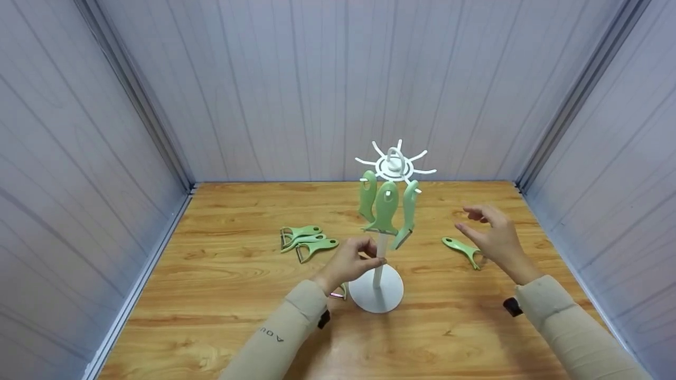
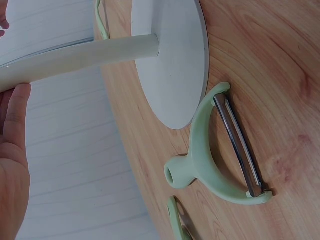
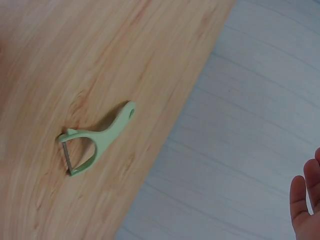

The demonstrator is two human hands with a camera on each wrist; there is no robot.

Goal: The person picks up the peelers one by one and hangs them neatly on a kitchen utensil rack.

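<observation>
My left hand (image 1: 351,259) grips the pole (image 2: 90,57) of a white rotating stand, between thumb and fingers, above its round base (image 1: 391,298). Three green vegetable peelers hang from hooks on the stand's near side, one (image 1: 387,208) at the front, one (image 1: 367,196) to its left and one (image 1: 409,208) to its right. Over the table at the right, my right hand (image 1: 499,240) has thumb and fingers apart, holding nothing. Close by it lies a loose green peeler (image 1: 460,246), seen whole in the right wrist view (image 3: 106,137).
Left of the stand several green peelers (image 1: 323,245) lie in a cluster. Another peeler (image 2: 200,150) lies beside the base, partly hidden by my left arm in the head view. Bare hooks (image 1: 425,171) fan out at the stand's top. Pale panels wall the wooden table (image 1: 222,316).
</observation>
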